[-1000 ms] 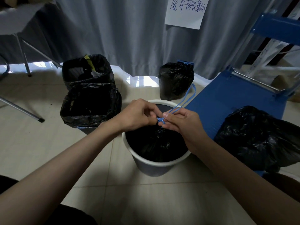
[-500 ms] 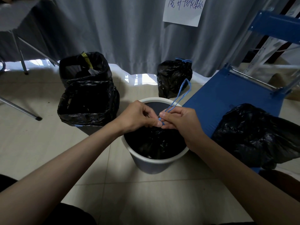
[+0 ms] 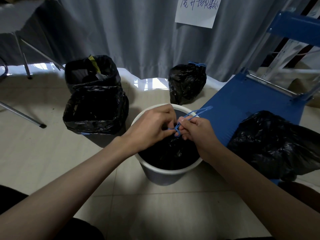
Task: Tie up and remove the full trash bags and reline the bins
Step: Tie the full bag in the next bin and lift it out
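Observation:
A round white bin (image 3: 155, 168) stands on the floor in front of me with a gathered black trash bag (image 3: 170, 153) inside it. Both hands meet over the bag's neck. My left hand (image 3: 152, 125) pinches the blue drawstring (image 3: 177, 129) at the knot. My right hand (image 3: 195, 130) pinches the same string, and its long loop (image 3: 199, 112) sticks out to the upper right. The knot itself is partly hidden by my fingers.
Two black-lined bins (image 3: 96, 110) (image 3: 91, 73) stand at the left, the rear one holding rubbish. A tied black bag (image 3: 187, 84) sits by the grey curtain. A blue cart (image 3: 242, 101) at the right carries another black bag (image 3: 277, 144). Metal table legs (image 3: 22, 116) cross the far left.
The blue loop has dropped from pointing up to lying lower and to the right. A small loop of string now shows between my fingertips. Both hands stay over the bin.

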A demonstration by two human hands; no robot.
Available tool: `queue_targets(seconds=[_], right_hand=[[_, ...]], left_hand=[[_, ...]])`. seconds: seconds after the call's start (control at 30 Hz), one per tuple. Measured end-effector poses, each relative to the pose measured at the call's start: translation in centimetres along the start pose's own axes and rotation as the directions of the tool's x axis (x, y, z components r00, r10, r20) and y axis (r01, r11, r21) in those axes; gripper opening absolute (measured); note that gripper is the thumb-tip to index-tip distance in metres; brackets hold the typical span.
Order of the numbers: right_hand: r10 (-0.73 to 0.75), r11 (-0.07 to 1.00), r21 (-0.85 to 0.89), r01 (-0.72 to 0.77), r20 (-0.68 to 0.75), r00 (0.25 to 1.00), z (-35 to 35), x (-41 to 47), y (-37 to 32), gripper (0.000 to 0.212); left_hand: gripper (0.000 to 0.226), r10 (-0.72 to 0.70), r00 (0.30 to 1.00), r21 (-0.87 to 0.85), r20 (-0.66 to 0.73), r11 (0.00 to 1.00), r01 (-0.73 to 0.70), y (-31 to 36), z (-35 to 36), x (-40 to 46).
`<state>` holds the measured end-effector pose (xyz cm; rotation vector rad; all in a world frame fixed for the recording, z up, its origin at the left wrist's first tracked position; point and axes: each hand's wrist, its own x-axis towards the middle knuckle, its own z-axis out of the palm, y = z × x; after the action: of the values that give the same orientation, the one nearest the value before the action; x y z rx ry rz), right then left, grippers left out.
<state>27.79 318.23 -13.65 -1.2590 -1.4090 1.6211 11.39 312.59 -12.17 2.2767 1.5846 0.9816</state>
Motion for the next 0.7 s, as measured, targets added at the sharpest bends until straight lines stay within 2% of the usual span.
queue_targets(seconds=[0.1, 0.23, 0.5, 0.6, 0.7], right_hand=[[0.009, 1.000, 0.016, -0.009, -0.004, 1.000, 0.1, -0.1, 0.0, 0.024], [0.019, 0.999, 0.026, -0.020, 0.012, 1.000, 0.2, -0.2, -0.2, 0.019], [0.028, 0.999, -0.045, -0.026, 0.038, 0.999, 0.0, -0.6, -0.3, 0.016], [0.030, 0.999, -0.030, -0.027, 0.071, 0.997, 0.0, -0.9, -0.6, 0.014], [0.030, 0.999, 0.015, -0.031, 0.072, 0.997, 0.3, -0.6, -1.2, 0.021]], left_hand=[[0.025, 0.096, 0.995, 0.023, -0.021, 0.995, -0.096, 0.2, 0.3, -0.1], [0.022, 0.147, 0.989, 0.064, 0.012, 0.987, -0.147, 0.3, 0.5, -0.2], [0.023, 0.133, 0.986, 0.055, 0.101, 0.989, -0.139, 0.8, 0.2, 0.0], [0.019, 0.017, 0.991, -0.024, 0.130, 1.000, -0.014, 0.5, 0.2, 0.1], [0.016, -0.240, 0.962, -0.178, 0.128, 0.949, 0.261, -0.2, 0.0, 0.1]])
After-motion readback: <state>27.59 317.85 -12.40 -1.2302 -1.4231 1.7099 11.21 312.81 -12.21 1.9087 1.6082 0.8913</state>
